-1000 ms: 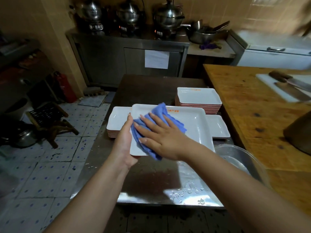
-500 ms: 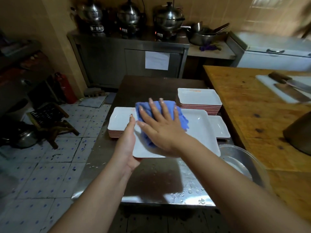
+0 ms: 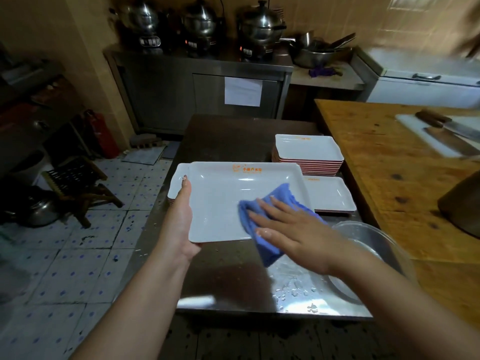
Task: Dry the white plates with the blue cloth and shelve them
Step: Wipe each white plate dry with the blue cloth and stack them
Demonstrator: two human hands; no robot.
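A white rectangular plate (image 3: 223, 196) with an orange logo is held above the steel table (image 3: 228, 284). My left hand (image 3: 181, 216) grips its left edge, thumb on the rim and fingers hidden beneath. My right hand (image 3: 293, 229) lies flat, fingers straight, pressing the blue cloth (image 3: 262, 222) onto the plate's near right corner. Part of the cloth hangs over the plate's front edge. A stack of white plates (image 3: 309, 152) stands behind on the right. A single plate (image 3: 328, 193) lies in front of that stack. Another stack (image 3: 176, 188) peeks out under the held plate's left side.
A clear bowl (image 3: 371, 245) sits at the table's right side, with water drops on the steel near it. A wooden counter (image 3: 384, 162) with knives on a white board (image 3: 441, 136) runs along the right. Pots stand on the far steel cabinet (image 3: 197, 81).
My right hand has swept the blue cloth from the plate's far left part to its near right corner. The plate's logo is now uncovered. My left hand keeps its hold.
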